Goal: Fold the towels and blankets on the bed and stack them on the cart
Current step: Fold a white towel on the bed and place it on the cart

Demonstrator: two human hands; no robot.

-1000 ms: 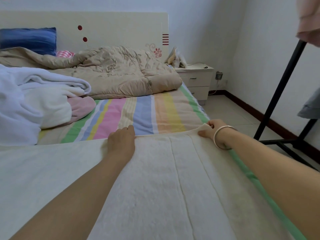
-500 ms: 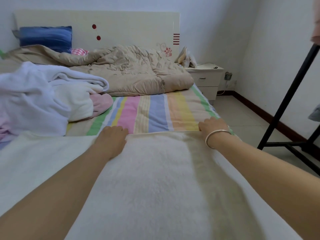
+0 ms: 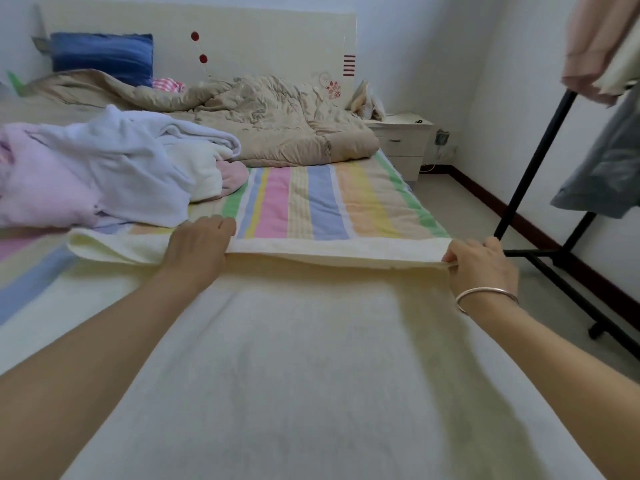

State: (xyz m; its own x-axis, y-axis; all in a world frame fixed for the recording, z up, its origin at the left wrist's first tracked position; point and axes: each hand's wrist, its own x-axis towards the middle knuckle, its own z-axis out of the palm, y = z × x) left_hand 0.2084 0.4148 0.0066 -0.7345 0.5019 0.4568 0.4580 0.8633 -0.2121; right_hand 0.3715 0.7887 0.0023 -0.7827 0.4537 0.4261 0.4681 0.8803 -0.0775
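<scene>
pile (image 3: 114,168) sits behind towel (image 3: 311,358), left side, not folded yet. left hand (image 3: 199,244) fingers curled over towel far edge, right hand (image 3: 481,263) pinching far corner, guess to keep edge straight for fold. towel spread on bed (image 3: 311,202).

A plain cream is shown by the towel (image 3: 311,358). The sheet (image 3: 322,202) is striped lengthwise in green, blue, yellow, pink, beige and orange. Beige is seen on the quilt (image 3: 277,126), deep blue on the pillow (image 3: 104,57), and pink with white on the small cloth (image 3: 168,85) (checks or stripes cannot be told). The cream headboard (image 3: 259,36) is marked with red dots, red bars and a red flower motif. The white blanket (image 3: 138,161) is tinged faintly blue; the pink blanket (image 3: 41,181) is pale. The bracelet (image 3: 485,293) is silver, the rack (image 3: 533,161) black.
</scene>
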